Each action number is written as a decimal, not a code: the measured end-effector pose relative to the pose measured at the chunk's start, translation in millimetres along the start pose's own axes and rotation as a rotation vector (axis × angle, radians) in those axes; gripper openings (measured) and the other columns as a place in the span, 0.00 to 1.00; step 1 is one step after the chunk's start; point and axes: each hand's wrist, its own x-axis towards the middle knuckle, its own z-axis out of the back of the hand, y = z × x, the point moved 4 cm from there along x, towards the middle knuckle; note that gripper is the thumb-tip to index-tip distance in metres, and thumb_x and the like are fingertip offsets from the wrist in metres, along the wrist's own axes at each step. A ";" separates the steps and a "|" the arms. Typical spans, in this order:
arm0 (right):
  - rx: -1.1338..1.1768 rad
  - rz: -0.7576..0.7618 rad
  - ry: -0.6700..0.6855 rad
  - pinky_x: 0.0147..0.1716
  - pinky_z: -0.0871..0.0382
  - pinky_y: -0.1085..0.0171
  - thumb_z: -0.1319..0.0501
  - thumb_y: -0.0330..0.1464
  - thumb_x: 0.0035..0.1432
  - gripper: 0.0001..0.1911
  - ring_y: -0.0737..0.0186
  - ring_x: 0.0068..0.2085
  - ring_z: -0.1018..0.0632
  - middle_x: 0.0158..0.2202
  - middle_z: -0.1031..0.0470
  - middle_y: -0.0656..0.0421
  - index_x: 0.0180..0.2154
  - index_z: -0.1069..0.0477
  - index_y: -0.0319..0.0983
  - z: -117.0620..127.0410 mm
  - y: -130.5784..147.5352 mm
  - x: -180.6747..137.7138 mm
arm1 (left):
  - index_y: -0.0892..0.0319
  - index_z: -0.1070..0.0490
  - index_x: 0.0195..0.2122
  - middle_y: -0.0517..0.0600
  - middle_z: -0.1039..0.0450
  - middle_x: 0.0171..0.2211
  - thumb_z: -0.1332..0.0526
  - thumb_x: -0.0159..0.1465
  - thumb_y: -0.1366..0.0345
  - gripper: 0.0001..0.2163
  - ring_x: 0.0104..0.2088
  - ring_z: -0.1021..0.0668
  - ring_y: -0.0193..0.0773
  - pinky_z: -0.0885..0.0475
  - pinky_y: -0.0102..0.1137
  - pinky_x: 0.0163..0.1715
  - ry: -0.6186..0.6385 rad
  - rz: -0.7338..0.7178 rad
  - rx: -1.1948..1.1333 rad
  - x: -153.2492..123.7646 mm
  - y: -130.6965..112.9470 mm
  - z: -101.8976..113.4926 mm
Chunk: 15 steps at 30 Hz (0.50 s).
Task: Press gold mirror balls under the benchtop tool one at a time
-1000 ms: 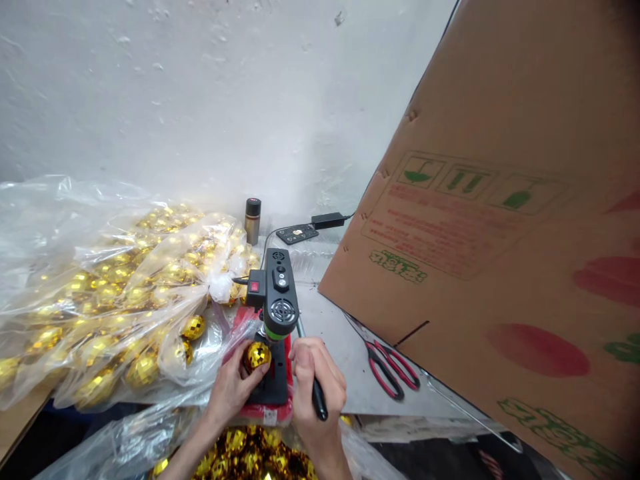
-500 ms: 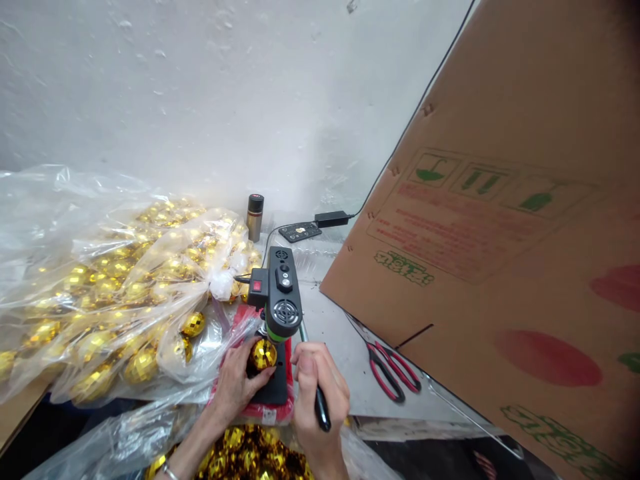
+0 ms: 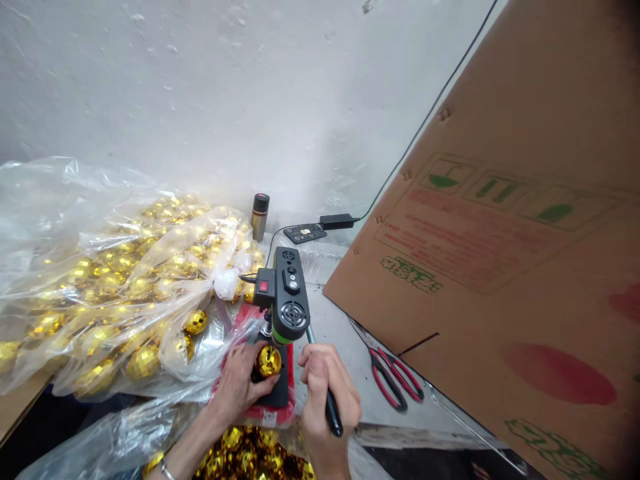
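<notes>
My left hand point(image 3: 239, 379) is closed around a gold mirror-faceted ball point(image 3: 269, 361), thumb at its near side and fingers at its far side. The ball sits on the black base of a small bench drill press point(image 3: 293, 287), just below the machine's head with its green ring. My right hand point(image 3: 331, 390) is wrapped round the black-gripped lever point(image 3: 334, 419) on the machine's right side. The drill tip and its contact with the ball cannot be made out. A red tray point(image 3: 284, 415) lies under the base.
A clear plastic bag point(image 3: 150, 267) of gold balls fills the left, and more gold balls point(image 3: 240, 457) lie below my hands. Red-handled scissors point(image 3: 395, 380) lie at right beside a large cardboard box point(image 3: 480, 233). Behind stand a dark-capped bottle point(image 3: 259, 217) and a power adapter point(image 3: 337, 221).
The whole view has shifted slightly, so things appear a little further right. Both hands keep their holds on the ball and the lever.
</notes>
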 end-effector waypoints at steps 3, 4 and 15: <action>-0.023 0.012 0.002 0.29 0.34 0.72 0.49 0.23 0.75 0.14 0.73 0.28 0.29 0.29 0.33 0.66 0.35 0.35 0.42 0.9 0.5 -0.2 | 0.57 0.23 0.57 0.58 0.16 0.49 0.28 0.59 0.62 0.23 0.49 0.16 0.58 0.20 0.52 0.51 0.036 0.076 -0.015 5.7 -1.6 -2.5; -0.027 0.025 0.000 0.28 0.34 0.72 0.49 0.23 0.74 0.14 0.73 0.28 0.29 0.29 0.33 0.65 0.35 0.35 0.42 1.1 0.1 -1.3 | 0.57 0.23 0.57 0.59 0.16 0.50 0.28 0.59 0.63 0.23 0.50 0.17 0.58 0.21 0.52 0.52 0.052 0.093 -0.029 6.9 -2.4 -3.6; -0.053 0.158 -0.063 0.31 0.31 0.68 0.49 0.24 0.73 0.15 0.70 0.30 0.25 0.31 0.29 0.63 0.33 0.35 0.41 -4.3 -32.4 -40.2 | 0.56 0.25 0.57 0.57 0.18 0.51 0.30 0.59 0.66 0.24 0.52 0.20 0.58 0.26 0.51 0.55 0.104 0.182 -0.104 4.5 -3.2 -9.6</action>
